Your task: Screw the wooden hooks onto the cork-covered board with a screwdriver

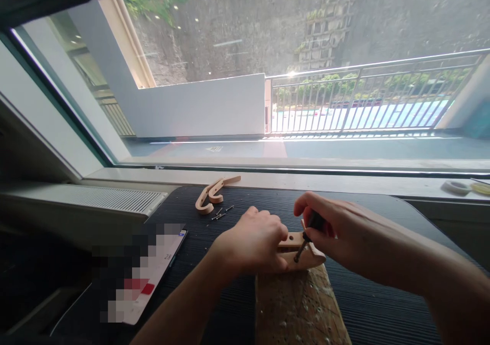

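Note:
My left hand (250, 240) is closed on a pale wooden hook (312, 258), pressing it against the far end of a worn wooden board (293, 304). In my right hand (333, 227) is a screwdriver with a black handle (316, 221), its shaft slanting down to the left. The tip of the shaft meets a screw (296, 258) at the face of the hook. A dark hole shows in the wood behind it. Two more curved wooden hooks (204, 202) lie together near the back edge of the table, with several loose screws (220, 213) in front of them.
The black table (383, 217) stands against a white windowsill (260, 180). To the left lies a partly blurred flat sheet or panel (153, 278), near a white vented unit (115, 197). A roll of tape (457, 187) sits on the sill at the right.

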The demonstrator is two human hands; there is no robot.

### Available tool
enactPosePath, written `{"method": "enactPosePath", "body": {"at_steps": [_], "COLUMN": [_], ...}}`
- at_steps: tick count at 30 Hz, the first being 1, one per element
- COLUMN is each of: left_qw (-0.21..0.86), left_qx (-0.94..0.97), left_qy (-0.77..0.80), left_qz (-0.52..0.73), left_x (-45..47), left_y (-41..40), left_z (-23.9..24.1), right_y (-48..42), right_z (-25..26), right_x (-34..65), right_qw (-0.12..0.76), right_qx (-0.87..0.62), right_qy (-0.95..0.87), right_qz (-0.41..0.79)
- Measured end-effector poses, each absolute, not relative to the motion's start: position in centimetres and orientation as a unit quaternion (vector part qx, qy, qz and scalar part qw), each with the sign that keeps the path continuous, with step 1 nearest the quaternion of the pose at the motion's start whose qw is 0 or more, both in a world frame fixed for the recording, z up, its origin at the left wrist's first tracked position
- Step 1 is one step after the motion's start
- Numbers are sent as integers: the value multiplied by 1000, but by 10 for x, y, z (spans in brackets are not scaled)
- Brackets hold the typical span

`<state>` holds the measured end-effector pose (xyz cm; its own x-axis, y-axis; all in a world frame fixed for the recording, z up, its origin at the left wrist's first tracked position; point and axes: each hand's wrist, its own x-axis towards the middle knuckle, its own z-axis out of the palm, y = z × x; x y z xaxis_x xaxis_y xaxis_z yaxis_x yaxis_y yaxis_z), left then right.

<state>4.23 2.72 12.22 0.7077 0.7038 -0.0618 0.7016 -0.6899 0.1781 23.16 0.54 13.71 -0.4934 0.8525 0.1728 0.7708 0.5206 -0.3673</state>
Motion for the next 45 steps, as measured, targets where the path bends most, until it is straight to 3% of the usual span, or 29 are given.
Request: {"method": "enactPosePath", "body": {"at_steps": [9, 21, 29, 45], "left_qw": [42, 79, 49, 105], "left_qx": [919, 926, 926, 941], "left_qy": [390, 365, 366, 319], "left_qz": [-28, -62, -76, 54], "left_x": [52, 55, 55, 57], "left_y": [18, 21, 20, 22], "left_z": [111, 116, 120, 106], "right_y": [3, -5, -6, -1], "right_z": [134, 136, 142, 137], "right_x": [231, 231, 227, 229], "right_qw": [172, 201, 192, 189], "right_qx": [-479, -446, -438, -450], "right_qy": [-850, -846, -849, -851], "right_qz": [135, 213, 224, 194]}}
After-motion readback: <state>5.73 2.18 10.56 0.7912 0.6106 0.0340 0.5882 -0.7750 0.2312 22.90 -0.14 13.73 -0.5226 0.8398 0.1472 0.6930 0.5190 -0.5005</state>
